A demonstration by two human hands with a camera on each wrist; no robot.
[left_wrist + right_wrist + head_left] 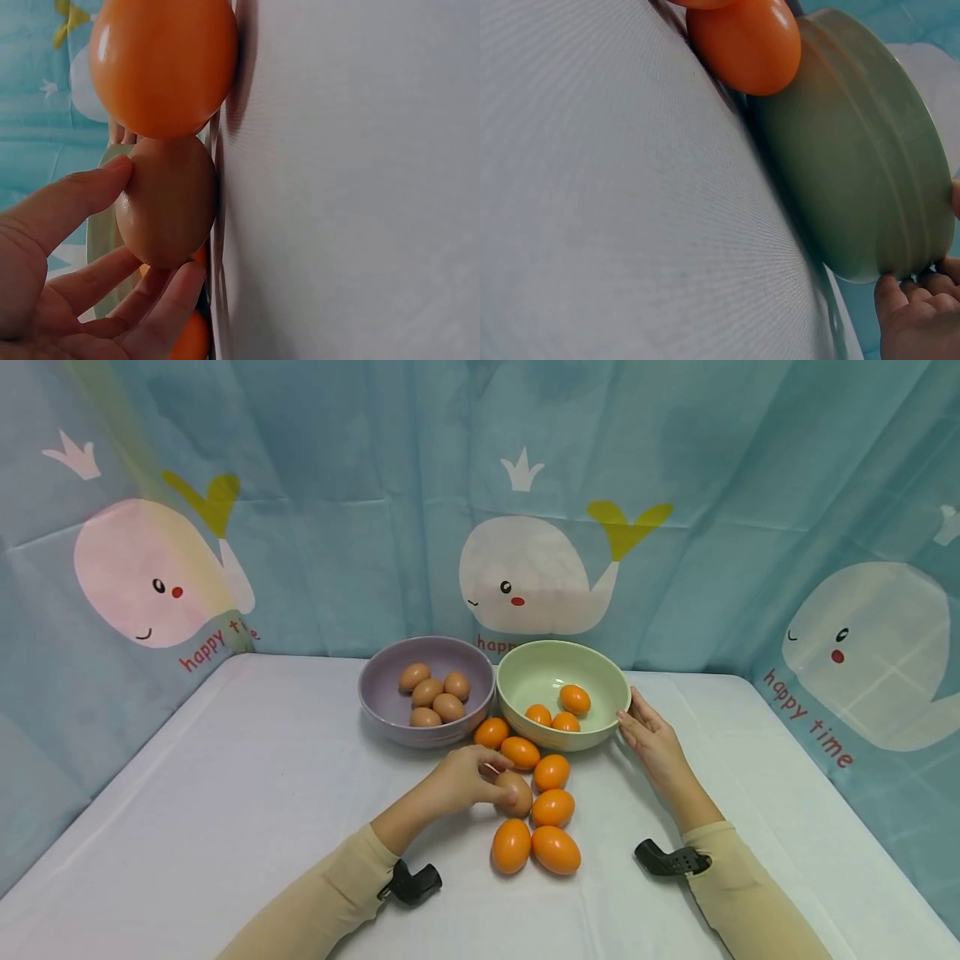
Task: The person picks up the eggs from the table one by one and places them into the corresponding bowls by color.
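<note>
A person sits at a table covered in a smooth white tablecloth, with a teal curtain printed with white whales behind and to both sides. The left hand pinches a matte brown egg that lies on the cloth near the middle of the table, thumb on one side and curled fingers on the other. The left wrist view shows this closely: the thumb tip presses the egg's rounded side while the other fingers cup beneath it, and the brown egg rests against the finely woven cloth, touching a glossy orange egg just beside it. From the head view, six orange eggs lie loose on the cloth in a cluster, running from just near the bowls towards the person, right beside the brown egg. At the far middle of the table stand two round, smooth bowls, touching or nearly so. The lavender bowl on the left holds five brown eggs. The pale green bowl on the right holds three orange eggs. The right hand rests against the green bowl's right outer wall with fingers fairly straight, not wrapped round it. The right wrist view shows the fingertips touching the bowl's ridged lower edge, and an orange egg lying against the bowl's wall. Both arms wear beige sleeves, with black wrist-camera mounts showing.
</note>
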